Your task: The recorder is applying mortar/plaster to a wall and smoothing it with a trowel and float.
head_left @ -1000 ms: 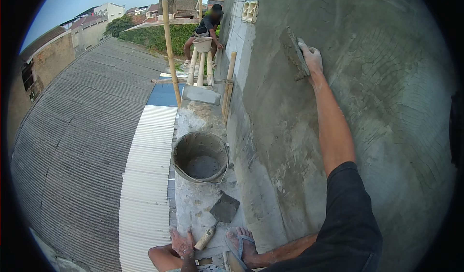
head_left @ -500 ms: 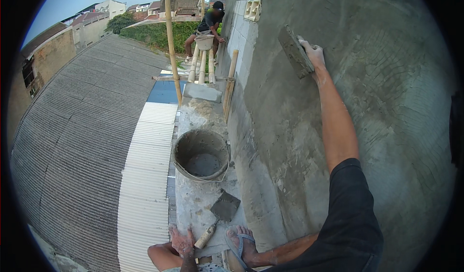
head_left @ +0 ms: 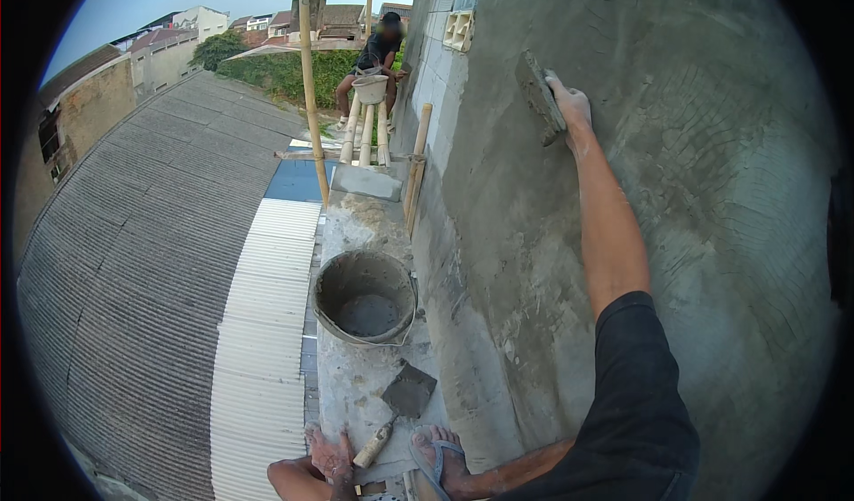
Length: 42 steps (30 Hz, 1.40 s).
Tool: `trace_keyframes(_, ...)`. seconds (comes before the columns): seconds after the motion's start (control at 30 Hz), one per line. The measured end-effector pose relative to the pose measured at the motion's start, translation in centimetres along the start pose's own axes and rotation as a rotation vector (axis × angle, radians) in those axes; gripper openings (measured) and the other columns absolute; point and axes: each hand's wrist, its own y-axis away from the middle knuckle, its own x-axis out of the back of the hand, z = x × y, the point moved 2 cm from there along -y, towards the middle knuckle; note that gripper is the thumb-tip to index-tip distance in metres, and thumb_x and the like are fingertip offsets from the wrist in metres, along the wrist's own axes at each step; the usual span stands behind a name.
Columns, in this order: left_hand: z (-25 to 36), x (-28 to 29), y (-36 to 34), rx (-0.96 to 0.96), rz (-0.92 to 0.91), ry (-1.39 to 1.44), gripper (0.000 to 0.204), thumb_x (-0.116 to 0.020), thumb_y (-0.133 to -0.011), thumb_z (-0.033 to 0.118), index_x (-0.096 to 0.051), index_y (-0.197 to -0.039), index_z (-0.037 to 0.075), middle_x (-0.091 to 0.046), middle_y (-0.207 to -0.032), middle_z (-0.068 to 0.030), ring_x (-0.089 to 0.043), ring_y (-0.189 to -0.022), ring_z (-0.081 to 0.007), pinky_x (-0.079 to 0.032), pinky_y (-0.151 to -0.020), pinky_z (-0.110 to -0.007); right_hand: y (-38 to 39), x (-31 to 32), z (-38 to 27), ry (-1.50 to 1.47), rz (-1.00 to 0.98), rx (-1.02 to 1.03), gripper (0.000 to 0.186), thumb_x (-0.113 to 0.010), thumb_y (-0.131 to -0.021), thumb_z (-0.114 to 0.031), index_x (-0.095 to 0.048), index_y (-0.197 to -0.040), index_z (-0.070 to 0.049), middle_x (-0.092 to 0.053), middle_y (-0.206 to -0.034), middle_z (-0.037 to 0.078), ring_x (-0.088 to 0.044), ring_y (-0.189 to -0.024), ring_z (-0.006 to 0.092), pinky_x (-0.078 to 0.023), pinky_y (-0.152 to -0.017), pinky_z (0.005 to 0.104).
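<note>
In the head view, the right hand [head_left: 569, 105] is closed around the back of one float [head_left: 540, 99], held tilted at the grey wall [head_left: 534, 234]; whether its face lies flat there I cannot tell. It is probably stiff and fairly light, its mortar-smeared face slippery, so it is best gripped by the back. The left hand [head_left: 331, 455], fingers loosely spread, holds nothing visible. One trowel [head_left: 410, 390] lies beside it on the ledge [head_left: 342, 390]. Two buckets are visible: one near [head_left: 365, 274], one farther off [head_left: 369, 89].
</note>
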Motion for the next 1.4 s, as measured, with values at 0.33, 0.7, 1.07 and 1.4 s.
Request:
trace_keyframes(0.33,-0.5,-0.5,0.0,-0.151,0.198,-0.120,0.055,-0.063,-0.075,0.038,-0.048,-0.118,0.006,-0.058,-0.105,-0.0183,-0.057,-0.096,-0.0359,-0.045,-0.082,-0.042,-1.0,0.4,-1.0,-0.001,0.199,0.057,0.074,-0.073,-0.062,-0.043,-0.051,-0.106,0.013,-0.060,-0.099,0.018,-0.059,-0.090,0.0228,-0.045,-0.082,0.0318)
trace_keyframes(0.7,3.9,3.7,2.6,-0.094,0.102,-0.010,0.049,-0.064,-0.073,0.036,-0.051,-0.108,0.004,-0.058,-0.099,-0.0189,-0.057,-0.092,-0.0366,-0.046,-0.079,-0.042,-3.8,1.3,-3.7,0.000,0.129,0.043,0.090,-0.075,-0.060,-0.044,-0.041,-0.115,0.019,-0.052,-0.115,0.025,-0.056,-0.099,0.0255,-0.044,-0.085,0.0324)
trace_keyframes(1.07,6.2,5.3,3.7,-0.054,0.139,-0.028,0.049,-0.066,-0.073,0.035,-0.052,-0.109,0.004,-0.060,-0.098,-0.0188,-0.058,-0.092,-0.0361,-0.046,-0.080,-0.042,-5.1,0.9,-5.0,-0.172,0.053,0.034,0.066,-0.073,-0.063,-0.042,-0.059,-0.092,0.016,-0.063,-0.093,0.021,-0.063,-0.081,0.0240,-0.046,-0.076,0.0329)
trace_keyframes(1.4,5.7,5.3,3.3,-0.015,0.085,-0.044,0.052,-0.065,-0.074,0.037,-0.050,-0.112,0.005,-0.059,-0.102,-0.0189,-0.058,-0.094,-0.0366,-0.046,-0.081,-0.043,-2.8,-1.4,-1.0,-0.062,0.201,-0.067,0.088,-0.074,-0.062,-0.045,-0.039,-0.119,0.011,-0.052,-0.114,0.024,-0.053,-0.106,0.0290,-0.042,-0.089,0.0335)
